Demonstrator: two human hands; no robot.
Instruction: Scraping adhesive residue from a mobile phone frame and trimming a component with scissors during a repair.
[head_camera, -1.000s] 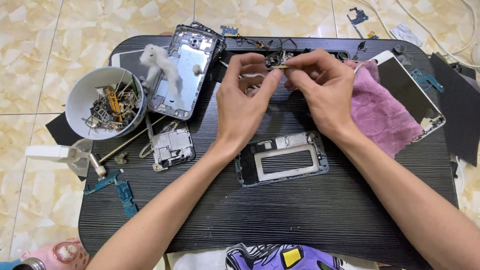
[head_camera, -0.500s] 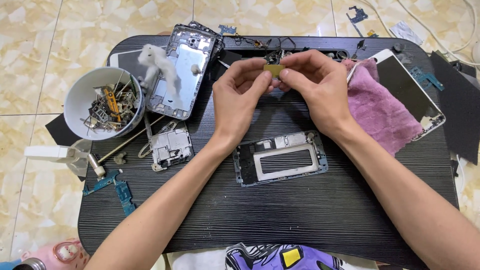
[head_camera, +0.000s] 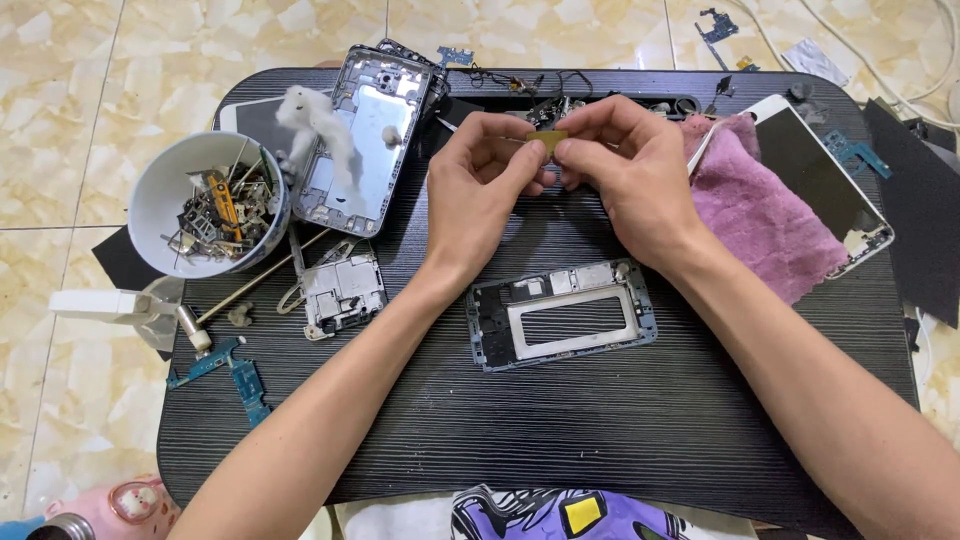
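My left hand (head_camera: 478, 190) and my right hand (head_camera: 625, 170) meet above the far middle of the black table (head_camera: 560, 440). Both pinch one small yellowish part (head_camera: 547, 139) between their fingertips. Below the hands a phone middle frame (head_camera: 562, 314) with a rectangular hole lies flat. A silver phone housing (head_camera: 365, 140) with a tuft of white cotton (head_camera: 310, 118) on it lies at the far left of my left hand. A small metal phone piece (head_camera: 343, 290) rests by my left forearm.
A white bowl (head_camera: 160, 200) of small parts stands at the left. A pink cloth (head_camera: 765, 215) lies over a white phone screen (head_camera: 830, 185) at the right. Blue circuit strips (head_camera: 235, 370) lie near the left edge. Loose parts and cables line the far edge.
Both hands have shifted slightly and turned the small part between the fingertips. Everything on the table lies as before.
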